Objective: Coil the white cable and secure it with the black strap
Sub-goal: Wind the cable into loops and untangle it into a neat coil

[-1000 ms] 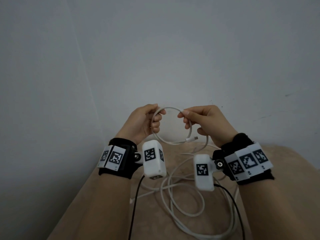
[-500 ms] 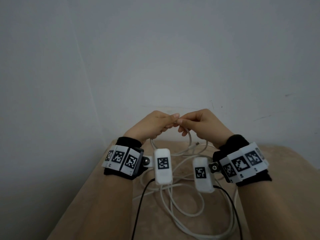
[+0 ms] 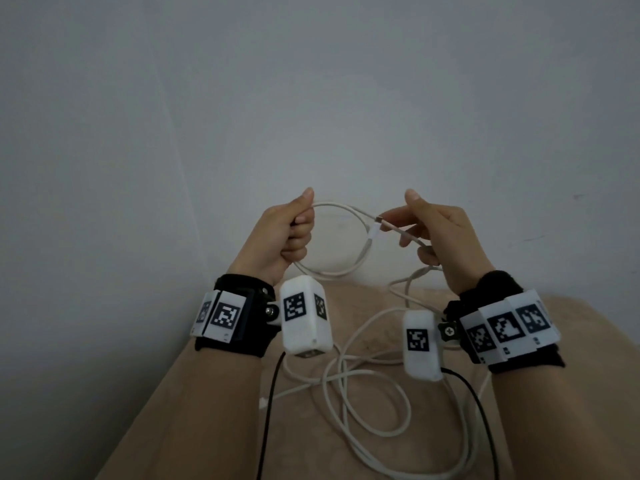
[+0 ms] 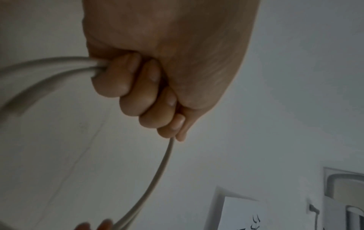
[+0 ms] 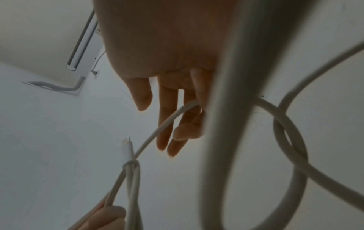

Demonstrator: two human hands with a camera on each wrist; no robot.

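Note:
My left hand (image 3: 294, 233) is fisted round the white cable (image 3: 346, 206), holding a raised loop of two strands; the left wrist view shows the curled fingers (image 4: 138, 96) with the white cable (image 4: 59, 65) leaving both sides of the fist. My right hand (image 3: 415, 233) holds a strand just past the loop, lower fingers curled on it, thumb up and index finger extended. The cable's connector (image 3: 375, 230) lies against the loop, and in the right wrist view the connector (image 5: 127, 149) crosses the strand running over my fingers (image 5: 177, 124). No black strap shows.
The rest of the cable lies in loose tangled loops (image 3: 363, 403) on a beige padded surface (image 3: 554, 341) below my wrists. Black leads (image 3: 266, 410) hang from the wrist cameras. A pale wall stands close behind and to the left.
My hands, which met fingertip to fingertip half a second ago, have risen and drawn apart. The loop is now stretched open between them.

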